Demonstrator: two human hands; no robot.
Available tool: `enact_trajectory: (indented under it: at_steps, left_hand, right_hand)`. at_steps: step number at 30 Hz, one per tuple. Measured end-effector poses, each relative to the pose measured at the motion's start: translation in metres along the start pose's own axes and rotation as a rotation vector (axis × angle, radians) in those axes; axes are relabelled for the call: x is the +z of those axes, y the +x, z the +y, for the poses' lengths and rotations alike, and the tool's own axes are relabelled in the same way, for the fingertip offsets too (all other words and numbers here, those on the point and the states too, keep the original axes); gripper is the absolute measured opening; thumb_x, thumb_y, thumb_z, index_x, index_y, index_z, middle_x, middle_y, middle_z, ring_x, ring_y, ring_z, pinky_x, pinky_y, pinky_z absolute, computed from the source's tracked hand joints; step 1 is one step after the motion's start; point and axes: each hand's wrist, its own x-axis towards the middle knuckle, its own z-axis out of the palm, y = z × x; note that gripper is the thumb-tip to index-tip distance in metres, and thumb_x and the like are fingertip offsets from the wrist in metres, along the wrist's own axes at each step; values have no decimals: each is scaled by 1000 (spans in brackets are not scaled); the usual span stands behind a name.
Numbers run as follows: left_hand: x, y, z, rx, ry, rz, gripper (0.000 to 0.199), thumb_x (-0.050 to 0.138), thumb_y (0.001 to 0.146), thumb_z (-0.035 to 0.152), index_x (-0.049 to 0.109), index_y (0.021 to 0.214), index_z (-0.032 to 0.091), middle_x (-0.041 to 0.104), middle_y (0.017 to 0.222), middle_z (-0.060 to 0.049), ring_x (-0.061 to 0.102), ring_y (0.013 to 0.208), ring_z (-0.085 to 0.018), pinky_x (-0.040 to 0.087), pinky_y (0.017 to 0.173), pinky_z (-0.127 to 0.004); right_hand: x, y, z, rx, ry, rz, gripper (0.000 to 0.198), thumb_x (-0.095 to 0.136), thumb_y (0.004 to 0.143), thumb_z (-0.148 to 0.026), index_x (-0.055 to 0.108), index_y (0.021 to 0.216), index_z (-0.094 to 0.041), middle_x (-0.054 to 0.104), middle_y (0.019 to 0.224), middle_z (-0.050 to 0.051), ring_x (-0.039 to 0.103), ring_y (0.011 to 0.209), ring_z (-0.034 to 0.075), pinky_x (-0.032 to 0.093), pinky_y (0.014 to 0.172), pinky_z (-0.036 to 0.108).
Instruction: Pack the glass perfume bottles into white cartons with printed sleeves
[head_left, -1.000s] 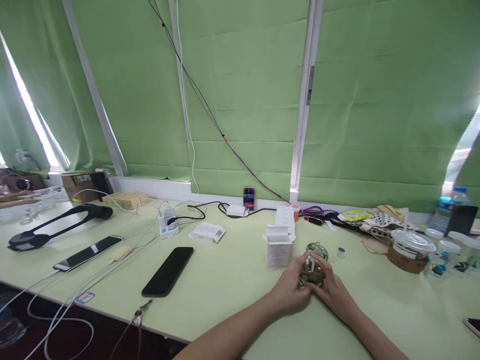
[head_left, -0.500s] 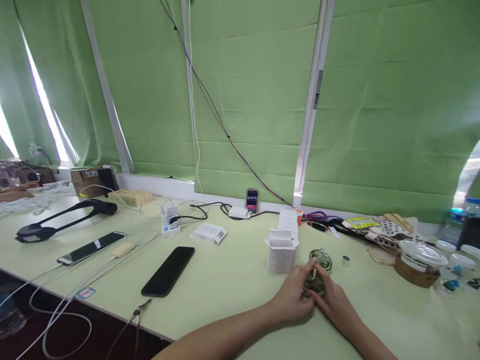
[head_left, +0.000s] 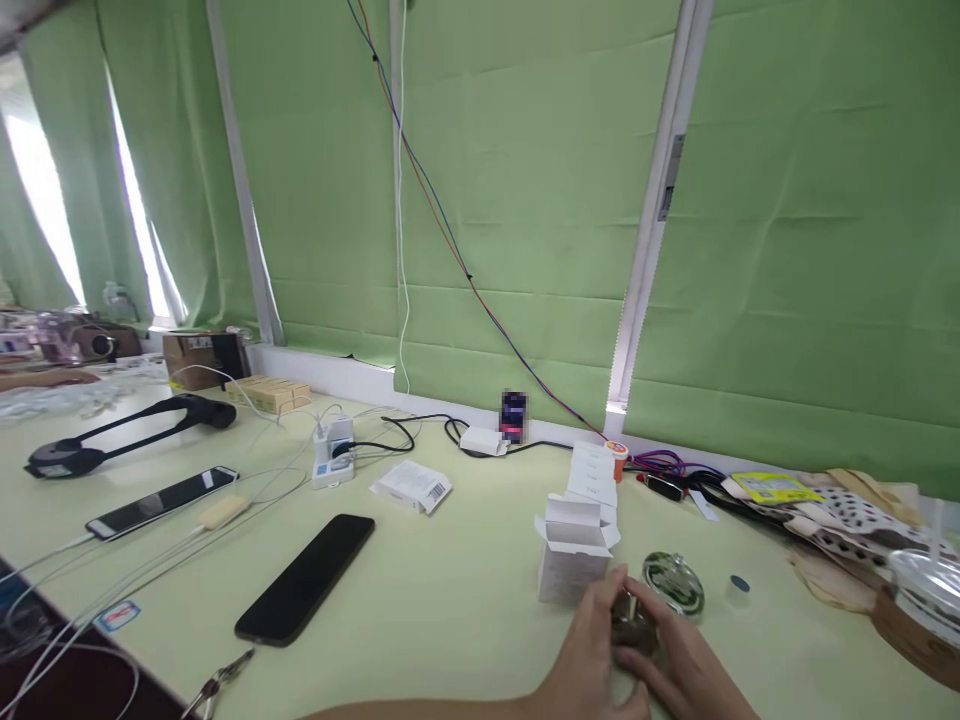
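While caught between left hand (head_left: 589, 650) and right hand (head_left: 694, 665) at lower right of the view, see, only in part, a dark, shiny glass (head_left: 634, 635), seemingly on or just above the table (head_left: 442, 620); cannot tell which. Looks gripped from both sides, with both hands closed around and contact partly hidden. For good handling, probably best to press lightly and evenly from both sides, stay low over the table, and steady with one hand before shifting the other. Avoid a one-sided squeeze, as likely to slip on smooth curves. Note the pose: left forearm (head_left: 465, 710) low along the bottom edge, right hand slanted in from the lower right, index tips almost meeting above the glass, thumbs lower in view. Curl fingers loosely, probably, for fine control. Just beyond, see an open box (head_left: 564, 580) beside the left fingers, a disc (head_left: 673, 583) near the right index finger, a small dark-topped cap (head_left: 740, 584) farther right, and a phone (head_left: 307, 578) well off to the left.
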Motion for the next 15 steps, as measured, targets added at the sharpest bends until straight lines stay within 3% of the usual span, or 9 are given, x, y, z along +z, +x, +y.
enact_trajectory:
  at_steps: [3,9,15]
  left_hand:
    - [0,2,-6,39,-50,-4,96,62,63,14,12,145,24,33,137,-14,35,128,-33,28,109,-49]
    - [-2,4,-9,-65,-140,29,75,59,63,14,33,133,25,37,119,-9,46,113,-27,38,100,-43]
    - [-6,7,-1,-53,-120,-22,83,53,61,8,30,138,29,39,119,-7,45,115,-26,37,101,-42]
  right_hand:
    - [3,-5,8,3,40,62,63,61,81,-23,33,137,-29,64,125,11,66,107,29,57,84,36]
    - [2,-17,20,46,98,55,56,61,82,-26,36,132,-31,70,108,10,73,81,27,62,68,34]
    - [-1,-19,14,55,78,147,55,59,86,-32,32,134,-29,68,104,11,72,79,26,62,65,35]
